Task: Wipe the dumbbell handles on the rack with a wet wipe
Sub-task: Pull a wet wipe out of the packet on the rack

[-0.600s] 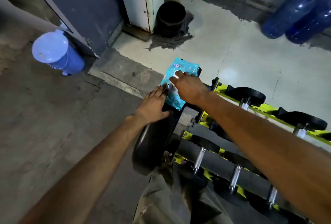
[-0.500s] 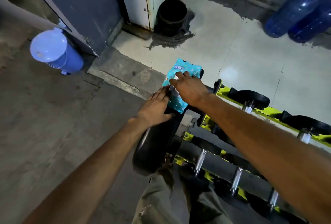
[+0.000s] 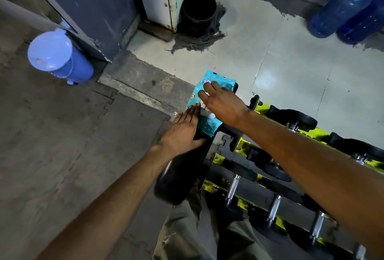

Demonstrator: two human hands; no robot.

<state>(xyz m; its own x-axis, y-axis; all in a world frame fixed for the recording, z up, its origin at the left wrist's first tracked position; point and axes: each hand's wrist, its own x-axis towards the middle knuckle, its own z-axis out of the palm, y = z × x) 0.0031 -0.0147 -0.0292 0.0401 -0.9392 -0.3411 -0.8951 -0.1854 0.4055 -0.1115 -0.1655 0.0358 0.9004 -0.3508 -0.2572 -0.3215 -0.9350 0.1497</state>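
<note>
A turquoise wet-wipe pack [image 3: 209, 123] with cartoon prints lies on the black end panel [image 3: 182, 176] of a yellow dumbbell rack [image 3: 264, 110]. My left hand [image 3: 182, 131] lies flat against the pack's near left side, fingers straight. My right hand [image 3: 222, 104] rests on top of the pack, fingers spread over its white flap area. Dumbbells with chrome handles [image 3: 231, 189] and black heads sit on the rack's tiers to the right, partly hidden under my right forearm.
A light blue bin [image 3: 56, 58] stands at the left by a dark door. A black bucket [image 3: 198, 12] with a mop sits at the back. Two blue water jugs [image 3: 342, 12] lie at the far right. My trouser leg [image 3: 187, 234] shows below.
My right hand's fingers have shifted a little farther up the pack and spread. The left hand stays pressed against the pack's side. The view has tilted slightly.
</note>
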